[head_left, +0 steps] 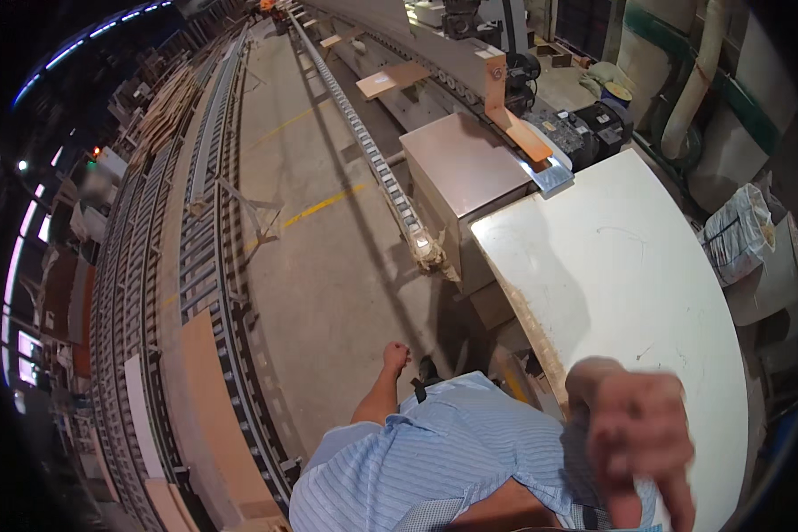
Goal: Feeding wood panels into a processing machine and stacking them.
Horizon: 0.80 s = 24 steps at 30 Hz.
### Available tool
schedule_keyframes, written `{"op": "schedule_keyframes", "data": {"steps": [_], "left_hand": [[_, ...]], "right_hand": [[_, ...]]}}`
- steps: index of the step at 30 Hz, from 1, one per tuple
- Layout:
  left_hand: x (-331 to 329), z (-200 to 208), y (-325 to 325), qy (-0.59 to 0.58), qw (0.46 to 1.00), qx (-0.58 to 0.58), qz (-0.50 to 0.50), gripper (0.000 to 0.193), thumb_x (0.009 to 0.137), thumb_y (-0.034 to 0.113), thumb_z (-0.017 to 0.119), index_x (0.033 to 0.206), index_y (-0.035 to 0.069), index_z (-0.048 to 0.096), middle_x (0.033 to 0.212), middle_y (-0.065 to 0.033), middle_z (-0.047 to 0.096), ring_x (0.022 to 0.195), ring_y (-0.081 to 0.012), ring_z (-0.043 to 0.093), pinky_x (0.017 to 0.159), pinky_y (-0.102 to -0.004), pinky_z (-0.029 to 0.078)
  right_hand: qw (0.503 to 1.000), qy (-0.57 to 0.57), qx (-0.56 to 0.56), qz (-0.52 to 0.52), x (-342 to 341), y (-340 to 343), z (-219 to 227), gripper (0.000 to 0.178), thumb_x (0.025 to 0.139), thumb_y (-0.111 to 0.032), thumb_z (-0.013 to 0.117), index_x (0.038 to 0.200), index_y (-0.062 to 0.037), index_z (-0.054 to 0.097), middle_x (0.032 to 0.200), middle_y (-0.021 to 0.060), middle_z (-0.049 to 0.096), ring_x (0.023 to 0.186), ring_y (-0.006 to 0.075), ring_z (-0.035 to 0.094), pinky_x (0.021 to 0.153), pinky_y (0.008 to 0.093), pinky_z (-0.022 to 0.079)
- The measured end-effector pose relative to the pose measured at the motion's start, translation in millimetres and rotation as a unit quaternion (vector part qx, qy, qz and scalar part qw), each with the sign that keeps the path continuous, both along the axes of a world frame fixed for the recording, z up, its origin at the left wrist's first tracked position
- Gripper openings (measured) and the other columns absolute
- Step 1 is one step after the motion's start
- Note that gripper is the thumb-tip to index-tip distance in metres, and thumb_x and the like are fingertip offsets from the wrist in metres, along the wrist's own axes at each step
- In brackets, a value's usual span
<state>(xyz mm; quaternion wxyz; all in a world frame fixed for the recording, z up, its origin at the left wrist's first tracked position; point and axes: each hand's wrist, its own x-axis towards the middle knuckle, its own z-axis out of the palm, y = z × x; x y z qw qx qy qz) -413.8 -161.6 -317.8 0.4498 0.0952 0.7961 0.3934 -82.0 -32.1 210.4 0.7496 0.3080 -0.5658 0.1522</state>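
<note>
My left hand point(396, 356) hangs low at my left side above the concrete floor, its fingers curled in and nothing seen in it. Close to the camera and a little blurred, my right hand point(643, 426) is raised in front of the white-topped table point(629, 257). Some of its fingers are bent, while two digits point downward and apart; no object shows in it. The table has a curved outer side and a few scuffs on its top. Whether the right hand touches anything cannot be made out.
Beyond the table stand a metal box cover point(465, 160), an orange bracket point(519, 129) and dark motors point(585, 129). A narrow roller rail point(363, 133) runs away from me. Roller conveyors point(208, 257) with wooden boards point(217, 417) line the left. Plastic-wrapped material point(736, 235) sits at right.
</note>
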Motion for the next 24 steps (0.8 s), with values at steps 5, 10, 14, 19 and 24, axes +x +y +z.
{"op": "schedule_keyframes", "data": {"steps": [5, 10, 14, 19, 24], "left_hand": [[9, 25, 14, 0.012, 1.000, 0.018, -0.016, 0.026, 0.093, 0.019, 0.056, 0.108, -0.001, 0.063, 0.089, -0.0127, 0.069, 0.072, -0.0223, 0.069, 0.058, -0.0355, 0.052], [9, 25, 2, 0.021, 0.998, 0.043, 0.044, 0.018, 0.088, 0.016, 0.067, 0.095, 0.000, 0.064, 0.077, -0.0113, 0.068, 0.058, -0.0212, 0.067, 0.047, -0.0326, 0.050], [4, 16, -19, 0.023, 0.999, 0.008, 0.041, 0.016, 0.087, 0.015, 0.065, 0.093, 0.000, 0.064, 0.075, -0.0108, 0.067, 0.058, -0.0213, 0.067, 0.046, -0.0330, 0.049], [8, 7, -25, 0.029, 0.998, -0.009, 0.057, 0.010, 0.084, 0.011, 0.064, 0.081, 0.001, 0.065, 0.070, -0.0102, 0.066, 0.055, -0.0214, 0.066, 0.043, -0.0334, 0.047], [7, 1, -29, 0.038, 0.999, 0.008, 0.004, 0.009, 0.083, 0.010, 0.063, 0.079, 0.002, 0.065, 0.069, -0.0091, 0.065, 0.053, -0.0199, 0.064, 0.042, -0.0326, 0.046]], "right_hand": [[0.989, -0.056, -0.016, -0.139, -7, -27, 66, 0.025, 0.077, -0.001, 0.069, 0.077, -0.0123, 0.047, 0.068, -0.0009, 0.052, 0.055, 0.0105, 0.040, 0.050, 0.0225, 0.031], [0.978, -0.123, -0.086, -0.148, -4, -35, 76, 0.024, 0.073, 0.000, 0.070, 0.080, -0.0118, 0.049, 0.072, -0.0006, 0.054, 0.060, 0.0102, 0.042, 0.050, 0.0228, 0.030], [0.988, -0.047, 0.023, -0.143, -12, -17, 83, 0.023, 0.069, 0.001, 0.069, 0.079, -0.0098, 0.052, 0.072, -0.0002, 0.054, 0.063, 0.0126, 0.042, 0.053, 0.0240, 0.036], [0.950, -0.308, -0.038, -0.035, 2, -23, 70, 0.022, 0.063, -0.004, 0.070, 0.067, -0.0081, 0.049, 0.070, 0.0009, 0.052, 0.065, 0.0141, 0.045, 0.055, 0.0273, 0.037], [0.924, -0.371, -0.071, -0.057, 22, -33, 90, 0.017, 0.064, -0.002, 0.070, 0.070, -0.0070, 0.054, 0.069, 0.0014, 0.054, 0.065, 0.0136, 0.050, 0.055, 0.0291, 0.040]]}}
